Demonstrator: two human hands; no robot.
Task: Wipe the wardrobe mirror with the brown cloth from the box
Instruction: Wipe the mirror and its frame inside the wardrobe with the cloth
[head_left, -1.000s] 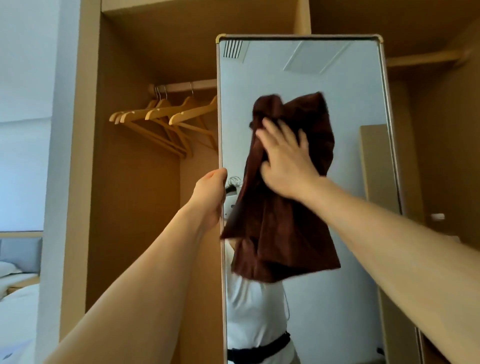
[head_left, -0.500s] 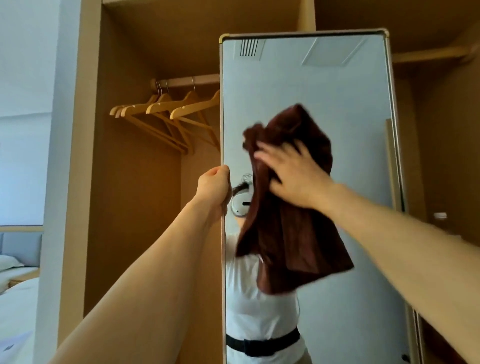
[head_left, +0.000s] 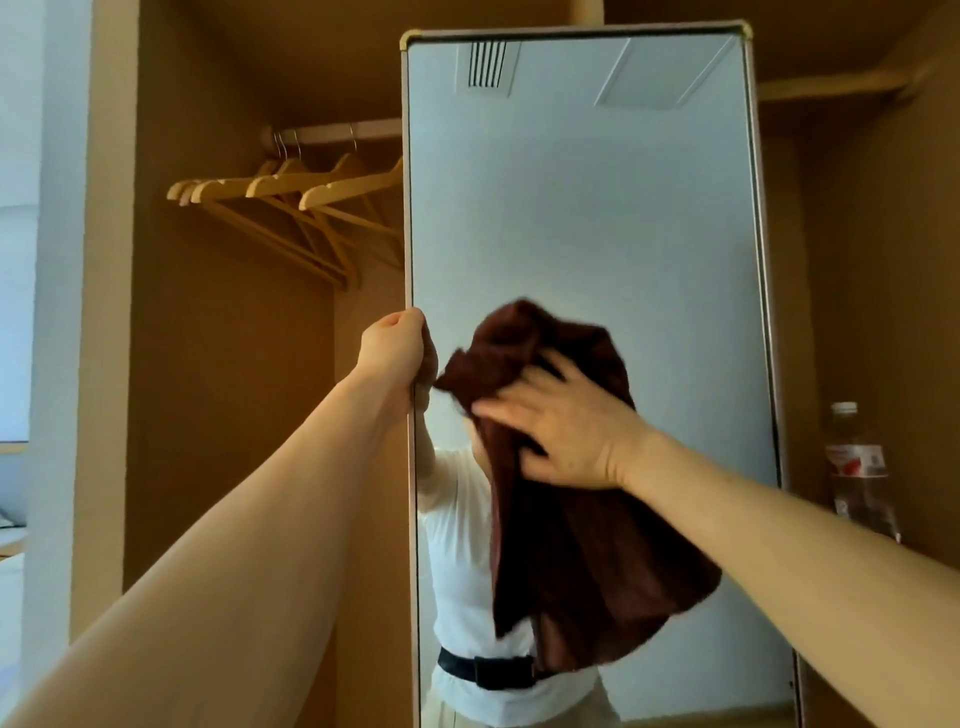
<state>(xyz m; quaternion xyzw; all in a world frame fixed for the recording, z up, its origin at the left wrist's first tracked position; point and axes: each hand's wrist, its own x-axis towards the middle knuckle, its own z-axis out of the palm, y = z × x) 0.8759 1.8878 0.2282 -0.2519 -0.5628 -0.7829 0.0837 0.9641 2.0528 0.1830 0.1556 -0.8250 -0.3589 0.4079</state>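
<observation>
**White top, black belt**

Both forearms are bare from the left hand (head_left: 397, 345) and right hand (head_left: 566, 431) back to the frame's edges. Reflected in the mirror (head_left: 582, 208) at 6 o'clock are a white short-sleeved top (head_left: 462, 571), a black belt (head_left: 483, 670) at the waist, and pale beige trousers (head_left: 519, 719) below.

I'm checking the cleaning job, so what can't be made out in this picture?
Head view:
Glass of the mirror under the brown cloth: covered by cloth and right hand.
Bottom of the mirror: cut off by the picture's lower edge.
Fingertips of the left hand: curled behind the mirror's edge.
Label on the bottle: too blurred to read.
The box: out of view.
</observation>
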